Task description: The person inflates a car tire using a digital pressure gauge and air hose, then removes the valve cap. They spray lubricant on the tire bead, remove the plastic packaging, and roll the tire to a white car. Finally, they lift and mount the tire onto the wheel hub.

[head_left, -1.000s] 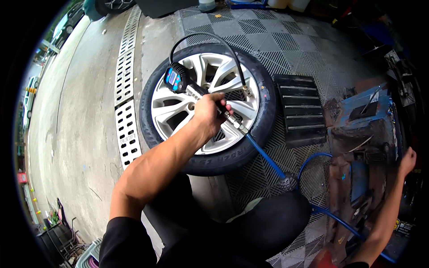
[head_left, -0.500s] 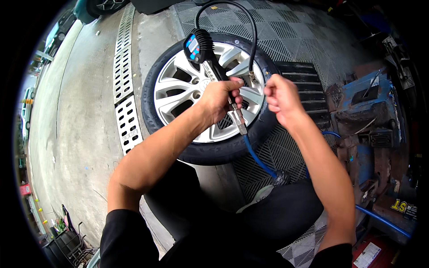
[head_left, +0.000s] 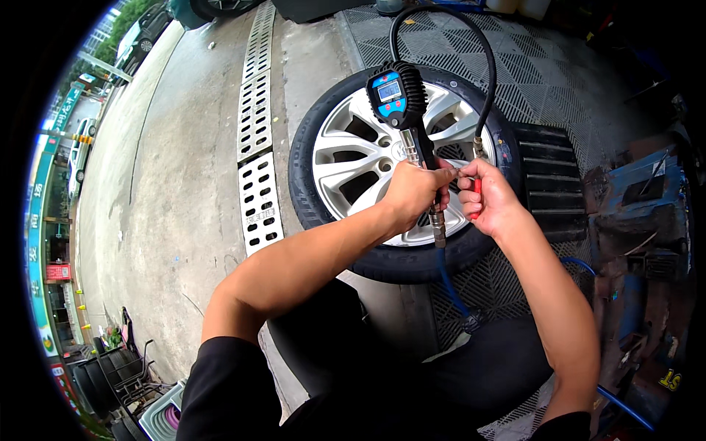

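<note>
A wheel with a silver alloy rim (head_left: 347,156) and black tyre (head_left: 305,170) lies flat before me. My left hand (head_left: 413,191) is wrapped round the handle of a tyre inflator gauge (head_left: 397,92), whose lit display faces up over the rim. From the gauge a black hose (head_left: 492,70) loops over to a metal end fitting (head_left: 478,144) at the rim's right side. A blue air hose (head_left: 451,285) joins the handle's lower end. Beside it, my right hand (head_left: 494,200) is closed on a small red-handled tool (head_left: 477,192); its tip is hidden. The fingertips of both hands nearly meet.
Black ribbed plastic (head_left: 551,176) lies right of the tyre, over grey floor tiles (head_left: 529,81). A perforated drain cover (head_left: 259,195) runs along the left. Worn blue machinery (head_left: 640,198) stands at the right. A black cart (head_left: 121,375) is at the lower left.
My right hand has moved in beside my left hand, and the red tool now shows in it. The gauge face has turned more toward me. The whole view has shifted, placing the wheel further right.
</note>
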The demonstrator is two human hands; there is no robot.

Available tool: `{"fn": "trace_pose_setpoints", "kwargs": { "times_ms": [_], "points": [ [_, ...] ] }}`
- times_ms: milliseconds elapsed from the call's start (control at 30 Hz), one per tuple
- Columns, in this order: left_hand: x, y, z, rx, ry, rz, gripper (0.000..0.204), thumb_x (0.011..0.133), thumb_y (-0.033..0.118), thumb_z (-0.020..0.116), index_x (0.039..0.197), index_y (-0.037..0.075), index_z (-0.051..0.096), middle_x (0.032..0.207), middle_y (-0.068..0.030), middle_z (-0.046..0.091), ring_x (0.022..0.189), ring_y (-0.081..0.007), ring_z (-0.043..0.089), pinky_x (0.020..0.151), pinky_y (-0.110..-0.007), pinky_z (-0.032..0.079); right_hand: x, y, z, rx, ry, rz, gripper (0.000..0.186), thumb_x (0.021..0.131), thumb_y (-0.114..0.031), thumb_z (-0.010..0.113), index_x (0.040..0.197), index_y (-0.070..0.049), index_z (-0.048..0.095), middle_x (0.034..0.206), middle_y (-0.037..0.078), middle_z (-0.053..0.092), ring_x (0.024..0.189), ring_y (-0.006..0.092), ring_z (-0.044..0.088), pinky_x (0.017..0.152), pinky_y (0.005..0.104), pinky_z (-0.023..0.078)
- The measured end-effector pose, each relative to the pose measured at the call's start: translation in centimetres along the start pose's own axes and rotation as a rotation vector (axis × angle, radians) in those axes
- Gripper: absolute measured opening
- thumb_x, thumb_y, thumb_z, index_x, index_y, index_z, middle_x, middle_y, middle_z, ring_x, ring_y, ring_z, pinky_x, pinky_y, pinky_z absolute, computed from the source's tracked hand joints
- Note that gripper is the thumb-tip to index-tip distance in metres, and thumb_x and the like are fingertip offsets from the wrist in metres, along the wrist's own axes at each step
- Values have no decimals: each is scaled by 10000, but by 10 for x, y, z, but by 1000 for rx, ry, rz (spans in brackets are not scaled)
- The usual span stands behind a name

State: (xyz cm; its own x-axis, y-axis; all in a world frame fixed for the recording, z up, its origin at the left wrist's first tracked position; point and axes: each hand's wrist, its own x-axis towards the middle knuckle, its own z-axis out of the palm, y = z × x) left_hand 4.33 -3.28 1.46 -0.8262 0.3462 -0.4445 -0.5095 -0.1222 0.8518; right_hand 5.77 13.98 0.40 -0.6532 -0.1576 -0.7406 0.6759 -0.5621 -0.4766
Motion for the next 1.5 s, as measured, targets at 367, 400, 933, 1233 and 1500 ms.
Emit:
{"fn": "trace_pose_setpoints", "kwargs": {
  "times_ms": [367, 400, 933, 1233, 1500],
  "points": [
    [11, 1, 16, 23, -36, 31, 100, 946, 68, 692, 914, -26, 702, 788, -95, 700, 624, -165, 640, 581, -313, 508, 4, 3, -14, 85, -84, -2, 182, 909, -217, 578, 772, -100, 559, 723, 21, 581, 479, 67, 397, 401, 206, 284],
    [11, 1, 18, 7, -35, 32, 98, 945, 69, 692, 910, -22, 701, 792, -94, 702, 629, -165, 642, 587, -314, 509, 5, 1, -17, 102, -91, -5, 189, 912, -221, 584, 773, -96, 559, 725, 25, 585, 480, 68, 399, 398, 207, 285],
    [21, -7, 20, -51, -43, 46, 146, 962, 99, 673, 891, -24, 711, 802, -106, 716, 671, -172, 681, 624, -315, 573, 11, 5, -31, 115, -136, -57, 218, 970, -255, 610, 821, -96, 604, 717, -12, 581, 497, 44, 421, 385, 198, 267],
    [37, 2, 15, -30, -31, -31, 130, 939, 92, 653, 858, -9, 667, 753, -98, 664, 646, -217, 685, 621, -369, 595, -14, -9, -33, -304, -100, -358, 235, 1009, -291, 540, 1111, -86, 594, 829, 23, 616, 630, 85, 537, 419, 207, 325],
    [50, 5, -3, -105, -155, -60, 89, 1004, 117, 569, 1045, 44, 597, 804, -35, 590, 802, -202, 640, 822, -382, 556, 5, -2, -59, -1014, -6, -865, 323, 1039, -191, 576, 1299, -48, 703, 1043, 179, 774, 911, 265, 756, 839, 351, 577]
  ]
}}
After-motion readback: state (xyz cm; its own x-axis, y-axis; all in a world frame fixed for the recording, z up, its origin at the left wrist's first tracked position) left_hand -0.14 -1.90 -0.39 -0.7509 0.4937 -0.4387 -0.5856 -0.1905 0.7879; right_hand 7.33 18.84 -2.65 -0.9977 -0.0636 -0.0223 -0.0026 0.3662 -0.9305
